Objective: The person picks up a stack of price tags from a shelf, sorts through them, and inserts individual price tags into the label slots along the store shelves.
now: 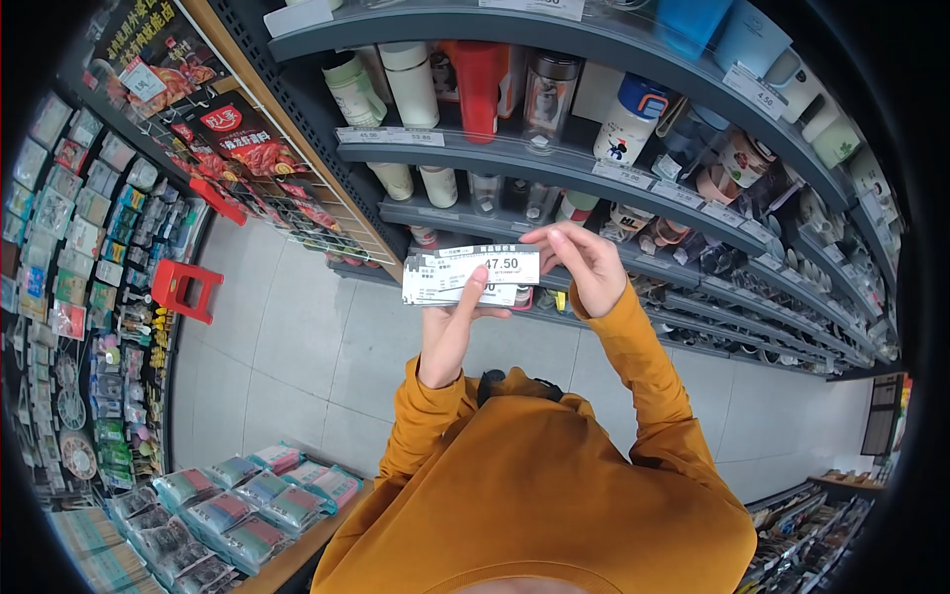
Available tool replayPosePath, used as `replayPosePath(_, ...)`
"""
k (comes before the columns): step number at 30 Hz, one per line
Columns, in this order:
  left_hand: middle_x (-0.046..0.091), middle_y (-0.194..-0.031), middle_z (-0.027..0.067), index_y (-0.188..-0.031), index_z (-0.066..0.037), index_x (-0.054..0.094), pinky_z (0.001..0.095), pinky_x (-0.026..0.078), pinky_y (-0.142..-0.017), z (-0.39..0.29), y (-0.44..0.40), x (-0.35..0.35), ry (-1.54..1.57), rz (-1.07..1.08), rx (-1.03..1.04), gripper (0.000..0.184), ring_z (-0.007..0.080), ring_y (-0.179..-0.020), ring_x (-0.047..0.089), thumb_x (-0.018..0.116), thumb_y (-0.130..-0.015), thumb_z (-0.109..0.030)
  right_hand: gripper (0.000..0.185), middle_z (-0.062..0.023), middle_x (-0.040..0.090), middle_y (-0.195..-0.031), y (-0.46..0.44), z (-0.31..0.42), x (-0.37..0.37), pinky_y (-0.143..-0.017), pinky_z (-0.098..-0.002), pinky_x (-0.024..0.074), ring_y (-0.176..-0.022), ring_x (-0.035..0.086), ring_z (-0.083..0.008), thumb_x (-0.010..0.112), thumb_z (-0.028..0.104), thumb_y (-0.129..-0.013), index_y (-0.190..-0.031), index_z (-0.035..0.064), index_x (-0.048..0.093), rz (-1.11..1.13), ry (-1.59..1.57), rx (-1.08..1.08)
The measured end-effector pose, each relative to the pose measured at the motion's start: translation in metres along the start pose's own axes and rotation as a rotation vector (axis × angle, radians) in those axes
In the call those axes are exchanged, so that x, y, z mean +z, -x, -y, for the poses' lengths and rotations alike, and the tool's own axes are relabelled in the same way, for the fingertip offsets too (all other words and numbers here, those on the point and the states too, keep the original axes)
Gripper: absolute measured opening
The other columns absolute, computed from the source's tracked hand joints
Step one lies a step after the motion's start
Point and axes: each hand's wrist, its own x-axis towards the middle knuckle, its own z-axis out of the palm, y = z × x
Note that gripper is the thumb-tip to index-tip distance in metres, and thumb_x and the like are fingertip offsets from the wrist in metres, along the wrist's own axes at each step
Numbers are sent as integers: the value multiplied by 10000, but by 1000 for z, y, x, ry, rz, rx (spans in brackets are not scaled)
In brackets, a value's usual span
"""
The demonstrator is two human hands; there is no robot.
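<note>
My left hand (451,342) is closed on a small stack of white price tags (435,287), with the thumb pressed flat across their front. The top price tag (515,263) reads 47.50, and another lies partly covered beneath it. Close by the upper right corner of the top tag is my right hand (591,267), its fingers bent and apart with nothing visible in them. Whether its fingertips touch the tag I cannot tell. Both hands are in front of the lower shelves of cups and bottles.
Curved dark shelves hold a red bottle (479,91), a white penguin bottle (629,119) and other drinkware above printed price strips. Red stools (186,289) stand at left beside hanging goods. Packaged goods (233,510) fill a low display at lower left. Grey tiles (297,386) cover the floor.
</note>
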Motion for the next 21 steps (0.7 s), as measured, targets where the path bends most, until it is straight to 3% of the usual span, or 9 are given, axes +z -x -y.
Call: replayPosePath(21, 656, -997, 121, -1124, 38, 567, 284, 571, -623, 15, 31, 44, -18, 33, 17, 246, 184, -821, 669, 547, -952, -137, 295, -91, 652, -1001, 43, 7, -31, -759, -263, 499, -846, 612, -115, 449, 187, -996, -1066, -41, 621, 6, -2, -13)
